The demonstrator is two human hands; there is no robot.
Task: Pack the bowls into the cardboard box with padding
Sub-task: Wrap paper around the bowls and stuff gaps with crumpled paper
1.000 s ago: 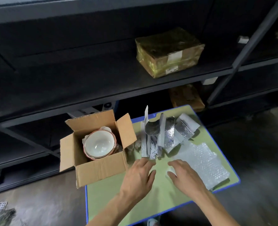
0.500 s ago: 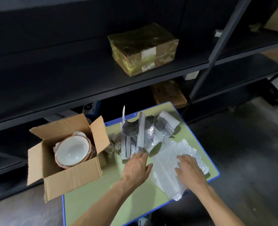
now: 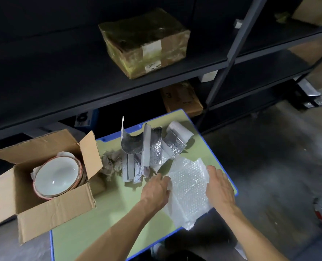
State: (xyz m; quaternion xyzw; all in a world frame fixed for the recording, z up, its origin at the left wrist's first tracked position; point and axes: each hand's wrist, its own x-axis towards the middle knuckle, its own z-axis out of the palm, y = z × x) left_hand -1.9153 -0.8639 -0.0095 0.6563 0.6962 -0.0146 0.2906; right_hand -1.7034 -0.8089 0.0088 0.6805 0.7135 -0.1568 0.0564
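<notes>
An open cardboard box [image 3: 43,213] sits at the table's left edge. Inside it, a white bowl with a reddish rim [image 3: 56,176] lies on top of other bowls, with white paper around them. A sheet of bubble wrap [image 3: 188,183] lies on the right part of the green table [image 3: 99,223] and hangs over its near edge. My left hand [image 3: 154,189] grips the sheet's left edge with curled fingers. My right hand [image 3: 219,187] rests on its right edge with fingers straight.
Silver foil padding strips [image 3: 152,147] are piled at the back of the table, with crumpled paper [image 3: 111,164] between them and the box. Dark metal shelves [image 3: 175,76] behind hold a taped parcel [image 3: 145,40]. A shelf post [image 3: 230,53] rises at the right.
Both hands have moved right onto the bubble wrap, the left reaching its left edge and the right its right edge. The sheet has been drawn nearer and bunched. The view has shifted right.
</notes>
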